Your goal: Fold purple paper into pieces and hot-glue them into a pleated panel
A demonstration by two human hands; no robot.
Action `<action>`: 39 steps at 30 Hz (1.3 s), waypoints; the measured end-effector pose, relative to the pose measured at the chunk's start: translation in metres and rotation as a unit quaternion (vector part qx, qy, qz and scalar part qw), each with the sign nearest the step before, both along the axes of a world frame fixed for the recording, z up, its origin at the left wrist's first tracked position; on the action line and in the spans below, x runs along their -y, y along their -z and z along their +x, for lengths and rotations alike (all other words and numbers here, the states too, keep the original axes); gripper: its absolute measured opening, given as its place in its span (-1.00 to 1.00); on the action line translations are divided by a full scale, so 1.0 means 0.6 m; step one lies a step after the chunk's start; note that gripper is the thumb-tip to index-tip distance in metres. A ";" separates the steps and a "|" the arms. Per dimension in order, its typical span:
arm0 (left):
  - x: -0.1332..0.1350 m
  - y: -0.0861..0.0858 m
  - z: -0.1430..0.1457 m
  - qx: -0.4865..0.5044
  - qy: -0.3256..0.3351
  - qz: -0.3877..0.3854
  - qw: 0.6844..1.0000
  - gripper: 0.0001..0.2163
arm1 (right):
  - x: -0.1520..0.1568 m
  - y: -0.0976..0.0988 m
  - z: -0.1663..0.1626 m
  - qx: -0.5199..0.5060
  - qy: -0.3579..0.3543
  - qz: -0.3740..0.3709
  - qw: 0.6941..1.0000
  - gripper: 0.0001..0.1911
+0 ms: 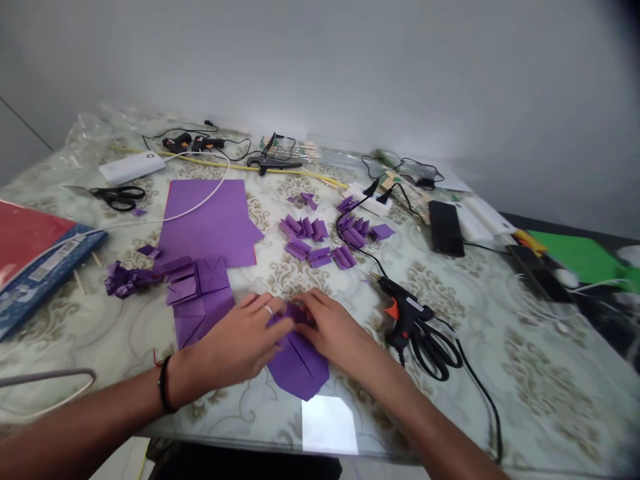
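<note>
A folded purple paper point(300, 370) with a slit down its middle lies at the table's near side, between my hands. My left hand point(245, 340), with a ring and a dark wristband, is closed over its upper left part, fingers curled. My right hand point(330, 330) pinches its upper edge, the fingertips partly hidden behind the fold. Just left of my left hand rests another folded purple paper piece point(203, 293), partly covered by it. Several small folded purple paper pieces point(320, 257) lie beyond my hands.
Purple sheets point(210, 213) and crumpled paper point(127, 279) are at left, with scissors point(120, 197) behind. A black glue gun point(407, 310) lies at right, its cord running to a power strip point(369, 199). Scissors handles point(435, 353) show beneath it. A phone point(446, 228) lies farther right.
</note>
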State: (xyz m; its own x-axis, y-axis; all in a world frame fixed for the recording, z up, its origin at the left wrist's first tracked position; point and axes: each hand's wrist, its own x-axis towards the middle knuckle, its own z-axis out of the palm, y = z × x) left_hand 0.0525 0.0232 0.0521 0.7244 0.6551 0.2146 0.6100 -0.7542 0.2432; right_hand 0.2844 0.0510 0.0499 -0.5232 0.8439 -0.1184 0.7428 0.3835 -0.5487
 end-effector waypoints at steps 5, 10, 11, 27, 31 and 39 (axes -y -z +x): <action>-0.004 0.021 -0.001 0.023 -0.145 -0.039 0.988 -0.45 | -0.001 -0.008 -0.007 -0.022 0.015 0.001 1.000 -0.77; -0.002 0.026 -0.004 0.055 -0.133 -0.090 0.985 -0.29 | 0.005 -0.012 -0.007 -0.059 0.031 -0.023 0.998 -0.70; -0.003 0.024 -0.005 0.075 -0.134 -0.105 0.982 -0.26 | 0.006 -0.013 -0.006 -0.070 0.033 -0.035 0.996 -0.68; -0.016 -0.026 0.002 0.433 -0.203 -0.467 0.744 -0.65 | 0.006 -0.029 0.003 -0.370 0.120 -0.195 0.901 -0.73; -0.018 -0.031 0.000 0.413 -0.208 -0.471 0.751 -0.73 | 0.011 -0.029 -0.002 -0.372 0.118 -0.202 0.898 -0.71; -0.012 -0.040 -0.007 0.441 -0.160 -0.414 0.780 -0.90 | 0.016 -0.032 0.007 -0.421 0.084 -0.179 0.885 -0.84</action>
State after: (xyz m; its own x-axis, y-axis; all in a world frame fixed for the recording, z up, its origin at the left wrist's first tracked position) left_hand 0.0481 0.0307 0.0761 0.3052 0.9507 -0.0553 0.0554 0.0403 0.9977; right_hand 0.2883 0.0412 0.0693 -0.4238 0.9055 -0.0216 0.0416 -0.0044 -0.9991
